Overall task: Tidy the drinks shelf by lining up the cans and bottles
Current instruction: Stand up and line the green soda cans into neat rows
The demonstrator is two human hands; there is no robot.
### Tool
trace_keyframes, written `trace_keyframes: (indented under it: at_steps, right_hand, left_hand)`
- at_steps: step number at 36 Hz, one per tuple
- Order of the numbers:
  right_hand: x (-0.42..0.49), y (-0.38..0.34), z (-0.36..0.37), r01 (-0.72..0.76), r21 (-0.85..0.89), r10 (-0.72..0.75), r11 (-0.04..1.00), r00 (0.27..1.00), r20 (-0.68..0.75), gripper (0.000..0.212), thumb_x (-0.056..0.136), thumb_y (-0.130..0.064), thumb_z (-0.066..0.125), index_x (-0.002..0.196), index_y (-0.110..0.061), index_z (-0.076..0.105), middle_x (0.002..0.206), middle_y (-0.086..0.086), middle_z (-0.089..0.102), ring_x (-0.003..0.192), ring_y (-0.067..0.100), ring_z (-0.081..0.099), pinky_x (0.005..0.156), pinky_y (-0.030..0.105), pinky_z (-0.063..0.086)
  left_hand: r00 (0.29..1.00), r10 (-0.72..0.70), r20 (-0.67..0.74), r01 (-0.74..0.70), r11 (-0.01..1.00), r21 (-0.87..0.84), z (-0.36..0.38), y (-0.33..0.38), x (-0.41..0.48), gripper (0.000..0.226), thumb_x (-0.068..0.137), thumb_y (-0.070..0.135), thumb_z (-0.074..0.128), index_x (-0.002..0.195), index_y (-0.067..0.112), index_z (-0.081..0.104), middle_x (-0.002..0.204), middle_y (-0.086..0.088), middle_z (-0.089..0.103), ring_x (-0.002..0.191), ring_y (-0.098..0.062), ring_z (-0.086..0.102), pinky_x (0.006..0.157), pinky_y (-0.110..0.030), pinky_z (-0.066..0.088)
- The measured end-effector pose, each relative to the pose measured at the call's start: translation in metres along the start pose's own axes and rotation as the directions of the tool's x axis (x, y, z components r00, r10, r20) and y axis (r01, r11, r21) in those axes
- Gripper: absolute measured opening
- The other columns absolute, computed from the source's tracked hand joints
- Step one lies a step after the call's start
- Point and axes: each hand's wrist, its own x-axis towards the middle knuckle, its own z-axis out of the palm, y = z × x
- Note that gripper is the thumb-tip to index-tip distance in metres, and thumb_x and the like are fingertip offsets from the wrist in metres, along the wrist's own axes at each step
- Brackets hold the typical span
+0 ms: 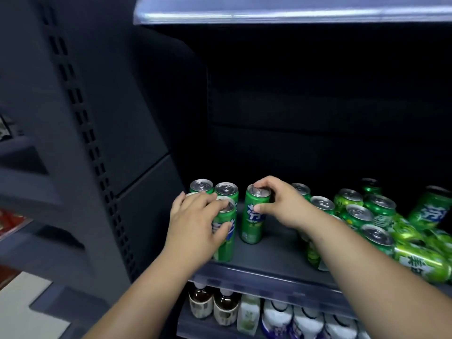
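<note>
A dark shelf (269, 255) carries many green drink cans. My left hand (195, 223) grips a tall green can (223, 245) at the shelf's front left, fingers over its top and thumb on its side. Two upright cans (226, 190) stand just behind it. My right hand (278, 201) holds another tall green can (253, 223) standing upright a little to the right, fingers on its rim and thumb on its label. To the right, several green cans (367, 214) stand in a loose cluster, and some lie on their sides (420, 264).
The shelf's left side wall (146, 192) is close to the left cans. A lit shelf edge (293, 13) runs overhead. Below, a lower shelf holds brown bottles (212, 304) and white bottles (305, 319). Bare shelf shows between the held cans and the cluster.
</note>
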Motion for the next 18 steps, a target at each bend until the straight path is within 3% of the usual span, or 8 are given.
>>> trace_keyframes:
  at_steps: [7,12,15,18]
  right_hand:
    - [0.001,-0.005,0.020,0.055,-0.007,-0.056,0.998,0.996,-0.071,0.047,0.073,-0.011,0.086,0.098,-0.040,0.058,0.107,-0.015,0.066,0.103,0.007,0.064,0.093,0.028,0.052]
    - [-0.006,-0.003,0.019,0.047,0.023,-0.045,0.999,0.996,-0.075,0.049,0.078,-0.014,0.083,0.114,-0.035,0.057,0.119,-0.011,0.065,0.111,0.009,0.062,0.098,0.027,0.049]
    - [-0.019,-0.008,0.004,0.052,0.067,-0.044,0.996,0.992,-0.119,0.048,0.083,-0.013,0.079,0.117,-0.037,0.055,0.127,-0.011,0.060,0.119,0.007,0.057,0.094,0.018,0.047]
    - [-0.042,-0.012,-0.023,0.087,0.133,-0.061,0.987,0.980,-0.187,0.045,0.086,-0.008,0.075,0.109,-0.041,0.057,0.126,-0.010,0.061,0.117,0.007,0.061,0.089,0.025,0.054]
  left_hand:
    - [1.000,0.024,0.001,-0.024,1.000,0.016,-0.001,-0.001,-0.001,0.044,0.078,0.055,0.053,0.113,0.033,0.067,0.114,0.008,0.064,0.111,-0.020,0.058,0.111,-0.054,0.033]
    - [1.000,0.010,0.029,-0.012,0.999,0.053,-0.005,0.003,0.002,0.045,0.076,0.054,0.056,0.115,0.033,0.064,0.117,0.008,0.062,0.117,-0.023,0.055,0.111,-0.057,0.032]
    - [0.998,0.054,-0.036,-0.052,0.996,0.068,-0.006,0.017,0.006,0.049,0.076,0.050,0.061,0.119,0.026,0.063,0.122,0.002,0.061,0.125,-0.029,0.050,0.111,-0.059,0.028]
    - [0.978,0.167,-0.124,-0.166,0.986,0.014,-0.004,0.041,0.011,0.049,0.079,0.044,0.061,0.121,0.019,0.064,0.124,-0.003,0.060,0.129,-0.033,0.047,0.108,-0.055,0.032]
